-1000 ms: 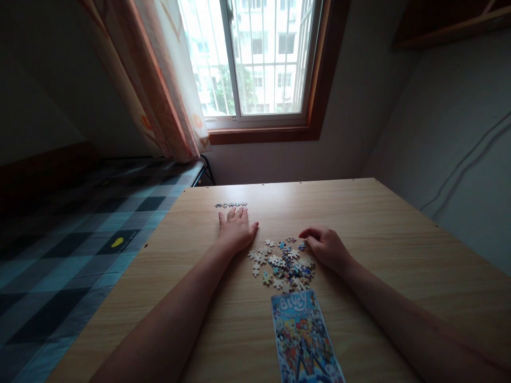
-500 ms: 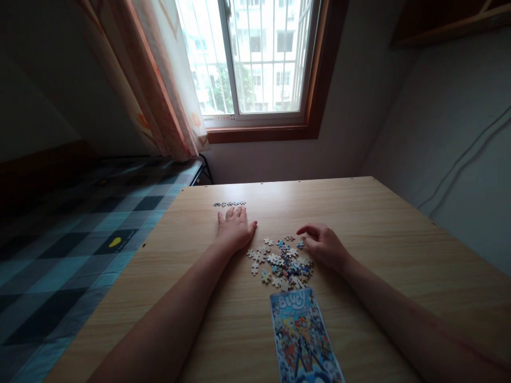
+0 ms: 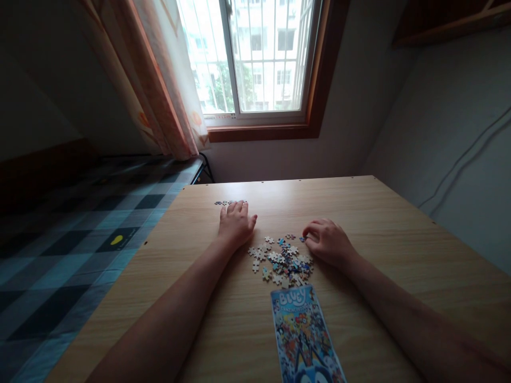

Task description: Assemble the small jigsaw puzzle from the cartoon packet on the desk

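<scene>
A pile of loose jigsaw pieces (image 3: 281, 261) lies in the middle of the wooden table (image 3: 399, 234). My left hand (image 3: 236, 223) rests flat on the table left of the pile, fingers stretched out, its tips touching a short joined row of pieces (image 3: 223, 202). My right hand (image 3: 327, 242) sits at the right edge of the pile with fingers curled down, pinching at a blue piece (image 3: 302, 239) on the table. A colourful Bluey picture card (image 3: 305, 338) lies near me, just below the pile.
A bed with a dark checked cover (image 3: 72, 239) stands along the table's left side. Behind the table are a barred window (image 3: 259, 58), a peach curtain (image 3: 159, 80) and a wall. A cable (image 3: 459, 167) runs down the right wall.
My left hand slid slightly forward onto the joined row of pieces. My right hand's fingers curled down and closed on a piece at the pile's edge.
</scene>
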A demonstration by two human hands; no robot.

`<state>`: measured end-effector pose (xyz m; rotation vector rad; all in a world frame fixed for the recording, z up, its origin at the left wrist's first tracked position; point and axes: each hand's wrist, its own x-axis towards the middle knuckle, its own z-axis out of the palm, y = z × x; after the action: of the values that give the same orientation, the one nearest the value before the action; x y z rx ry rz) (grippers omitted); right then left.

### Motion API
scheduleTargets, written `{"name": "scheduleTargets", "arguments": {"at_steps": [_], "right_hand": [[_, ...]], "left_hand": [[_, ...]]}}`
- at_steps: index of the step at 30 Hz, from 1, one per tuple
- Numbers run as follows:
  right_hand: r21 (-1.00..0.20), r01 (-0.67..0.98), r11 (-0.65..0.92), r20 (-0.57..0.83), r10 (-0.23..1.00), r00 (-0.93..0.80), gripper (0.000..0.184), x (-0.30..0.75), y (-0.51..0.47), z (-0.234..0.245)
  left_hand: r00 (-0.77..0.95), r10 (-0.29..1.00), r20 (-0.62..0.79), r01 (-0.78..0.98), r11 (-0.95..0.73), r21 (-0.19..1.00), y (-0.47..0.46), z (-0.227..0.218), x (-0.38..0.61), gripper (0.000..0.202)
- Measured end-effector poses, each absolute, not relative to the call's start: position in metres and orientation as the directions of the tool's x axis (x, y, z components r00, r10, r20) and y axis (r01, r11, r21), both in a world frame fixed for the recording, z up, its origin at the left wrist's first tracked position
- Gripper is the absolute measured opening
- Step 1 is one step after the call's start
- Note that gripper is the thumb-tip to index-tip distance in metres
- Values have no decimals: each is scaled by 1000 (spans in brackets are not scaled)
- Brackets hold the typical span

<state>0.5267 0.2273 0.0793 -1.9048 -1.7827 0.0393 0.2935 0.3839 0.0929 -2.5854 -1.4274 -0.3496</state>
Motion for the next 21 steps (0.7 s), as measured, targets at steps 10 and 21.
{"name": "scheduleTargets", "arguments": {"at_steps": [10, 21], "right_hand": [[-311, 950, -4, 306, 946, 104, 30, 528, 240, 67], [-498, 842, 208, 410, 912, 18, 38, 538, 250, 52]], "left_hand": [[816, 413, 404, 441, -897, 26, 382, 93, 297, 32], [902, 289, 321, 251, -956, 155, 365, 101, 302, 30]]}}
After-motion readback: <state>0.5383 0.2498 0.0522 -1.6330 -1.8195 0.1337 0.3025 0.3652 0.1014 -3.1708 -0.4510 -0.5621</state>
